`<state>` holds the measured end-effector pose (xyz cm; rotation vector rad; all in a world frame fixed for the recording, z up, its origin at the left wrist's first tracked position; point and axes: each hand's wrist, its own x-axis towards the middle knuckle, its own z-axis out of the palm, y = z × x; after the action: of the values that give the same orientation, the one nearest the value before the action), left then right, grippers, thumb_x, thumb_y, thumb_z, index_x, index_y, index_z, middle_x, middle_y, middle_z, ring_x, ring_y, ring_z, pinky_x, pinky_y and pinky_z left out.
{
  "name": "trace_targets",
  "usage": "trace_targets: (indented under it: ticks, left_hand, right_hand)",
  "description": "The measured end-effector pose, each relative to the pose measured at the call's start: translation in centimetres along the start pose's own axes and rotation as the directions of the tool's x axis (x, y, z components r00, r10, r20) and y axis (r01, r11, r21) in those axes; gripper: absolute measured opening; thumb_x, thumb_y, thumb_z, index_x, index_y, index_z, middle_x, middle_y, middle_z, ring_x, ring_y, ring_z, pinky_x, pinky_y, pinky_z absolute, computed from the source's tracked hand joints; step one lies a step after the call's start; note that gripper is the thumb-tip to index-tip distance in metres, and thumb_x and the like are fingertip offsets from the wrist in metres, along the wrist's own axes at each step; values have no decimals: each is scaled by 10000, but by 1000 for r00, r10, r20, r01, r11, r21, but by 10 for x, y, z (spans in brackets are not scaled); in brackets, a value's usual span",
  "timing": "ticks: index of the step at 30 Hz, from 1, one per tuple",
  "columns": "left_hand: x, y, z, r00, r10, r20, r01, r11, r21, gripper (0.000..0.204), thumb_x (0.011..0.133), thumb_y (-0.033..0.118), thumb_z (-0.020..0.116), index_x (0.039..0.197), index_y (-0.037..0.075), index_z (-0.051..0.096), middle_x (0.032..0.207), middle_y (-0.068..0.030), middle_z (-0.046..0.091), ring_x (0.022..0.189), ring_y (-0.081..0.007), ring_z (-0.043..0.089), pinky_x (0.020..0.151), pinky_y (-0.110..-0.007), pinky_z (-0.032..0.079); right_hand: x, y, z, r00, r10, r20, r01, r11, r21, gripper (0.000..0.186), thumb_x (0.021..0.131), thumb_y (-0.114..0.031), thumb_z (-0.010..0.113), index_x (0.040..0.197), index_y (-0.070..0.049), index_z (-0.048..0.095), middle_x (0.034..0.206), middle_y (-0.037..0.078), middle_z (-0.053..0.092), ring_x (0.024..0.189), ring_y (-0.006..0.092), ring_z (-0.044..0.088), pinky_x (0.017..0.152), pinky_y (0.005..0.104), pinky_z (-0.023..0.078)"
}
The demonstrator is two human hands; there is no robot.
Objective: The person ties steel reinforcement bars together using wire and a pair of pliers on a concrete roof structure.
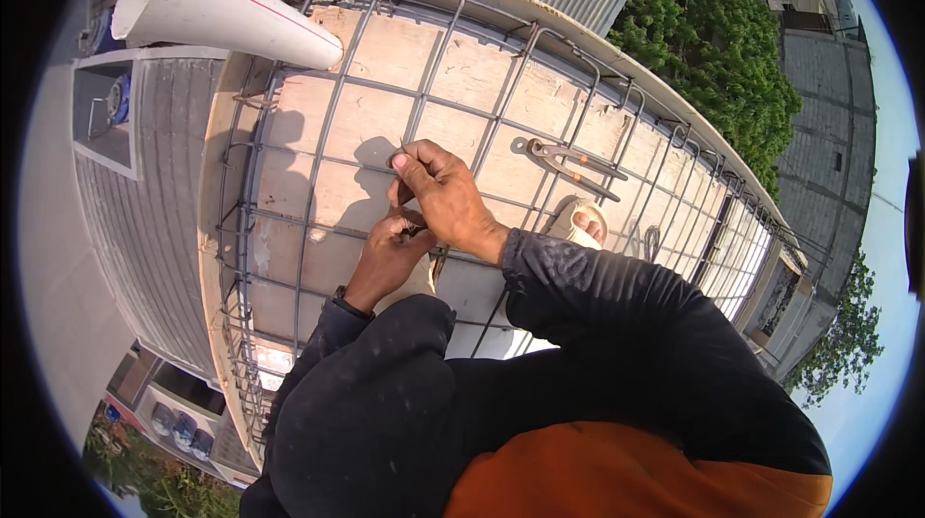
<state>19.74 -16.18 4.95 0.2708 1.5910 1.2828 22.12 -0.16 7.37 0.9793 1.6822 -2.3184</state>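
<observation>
My right hand [445, 198] is closed in a pinch, thumb against the forefinger, above the grid of steel reinforcing bars [339, 79]. Something thin and dark, like a bit of wire, seems to show at its fingertips, but it is too small to be sure. Just below it, my left hand [383, 263] has its fingers drawn together close to the bars; what they hold, if anything, is hidden. To the right of my hands, a pair of pincers [578, 166] with worn orange-marked handles lies across the bars, jaws pointing left.
Beneath the bars is pale plywood [385, 113], with a raised board edge [214, 190] on the left. A white plastic pipe [231, 12] rises at the upper left. My foot in a pale shoe [583, 222] rests near the pincers. Corrugated roofing [145, 200] and a tree [708, 65] lie beyond.
</observation>
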Motion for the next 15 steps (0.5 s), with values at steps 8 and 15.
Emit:
trace_targets:
  ticks: [8,15]
  left_hand:
    - [-2,11,-20,955,-145,257,111,984,142,424,944,346,797,1162,-13,743,1008,-97,769,937,-197,711,859,-351,543]
    - [-8,13,-38,948,127,-291,-199,952,-233,466,987,249,796,1333,-33,663,1105,-90,753,938,-125,704,819,-280,578]
  right_hand:
    - [7,-6,0,987,156,29,-137,930,-340,323,1084,-350,642,1066,-39,728,700,51,651,604,169,610,593,349,498]
    - [12,-27,1,952,-93,291,298,493,-818,244,1020,-280,711,1051,-44,766,827,178,750,753,348,739,710,445,564]
